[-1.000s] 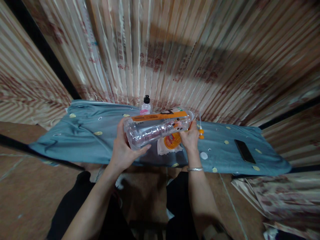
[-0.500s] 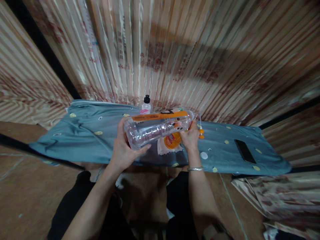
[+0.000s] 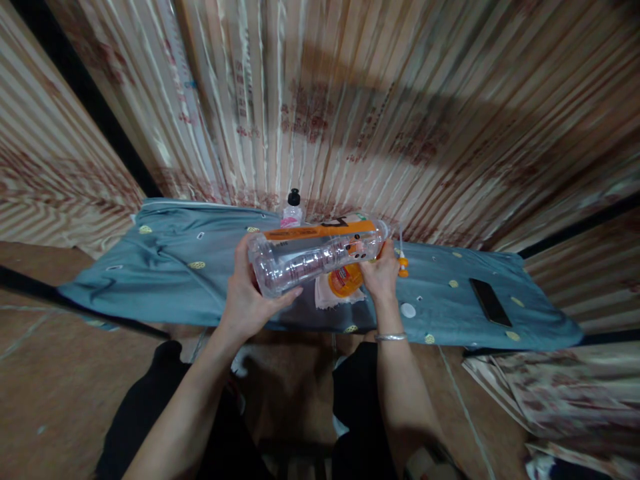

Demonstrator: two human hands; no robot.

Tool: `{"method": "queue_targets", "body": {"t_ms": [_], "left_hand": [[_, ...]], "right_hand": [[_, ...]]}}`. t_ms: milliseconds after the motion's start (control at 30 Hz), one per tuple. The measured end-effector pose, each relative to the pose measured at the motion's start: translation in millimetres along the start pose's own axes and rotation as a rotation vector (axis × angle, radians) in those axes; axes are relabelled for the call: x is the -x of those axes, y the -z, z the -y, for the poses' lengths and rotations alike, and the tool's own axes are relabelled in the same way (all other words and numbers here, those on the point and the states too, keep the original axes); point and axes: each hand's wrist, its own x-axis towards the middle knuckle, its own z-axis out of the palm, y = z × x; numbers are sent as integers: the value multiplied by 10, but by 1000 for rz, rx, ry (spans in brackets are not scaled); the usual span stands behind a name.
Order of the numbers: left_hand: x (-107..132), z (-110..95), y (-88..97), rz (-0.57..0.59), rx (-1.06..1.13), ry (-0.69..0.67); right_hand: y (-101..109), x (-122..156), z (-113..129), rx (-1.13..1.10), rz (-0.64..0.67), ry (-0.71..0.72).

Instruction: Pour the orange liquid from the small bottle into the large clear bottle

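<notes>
A large clear plastic bottle (image 3: pixel 315 259) with an orange label lies tilted on its side in the air between my hands. My left hand (image 3: pixel 250 297) is wrapped round its base, thumb along the underside. Near the neck, my right hand (image 3: pixel 380 270) grips the other end, its fingers partly hidden behind the bottle. Beneath it, an orange bottle (image 3: pixel 345 281) with a red label stands on a white cloth (image 3: pixel 325 297), its upper part covered from view. An orange-and-white pump top (image 3: pixel 403 267) with a thin tube is just beyond my right hand.
A small clear bottle with a black cap (image 3: pixel 293 200) stands at the table's back edge. To the right lie a white round lid (image 3: pixel 408 311) and a dark phone (image 3: pixel 490 301). The table wears a blue-green cloth (image 3: pixel 175 267). Pleated curtains (image 3: pixel 320 120) hang behind it, with black poles (image 3: pixel 90 100) at the sides.
</notes>
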Motion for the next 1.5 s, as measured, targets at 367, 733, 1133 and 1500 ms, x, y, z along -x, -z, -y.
{"method": "queue_targets", "body": {"t_ms": [367, 733, 1133, 1500], "left_hand": [[0, -36, 10, 8, 16, 64], [-1, -42, 3, -6, 30, 71], [-2, -48, 20, 12, 7, 72], [-4, -43, 5, 5, 24, 67]], "right_hand": [[-1, 6, 8, -27, 1, -18], [-4, 9, 19, 5, -22, -4], [-21, 6, -17, 27, -28, 30], [8, 5, 38, -22, -1, -33]]}}
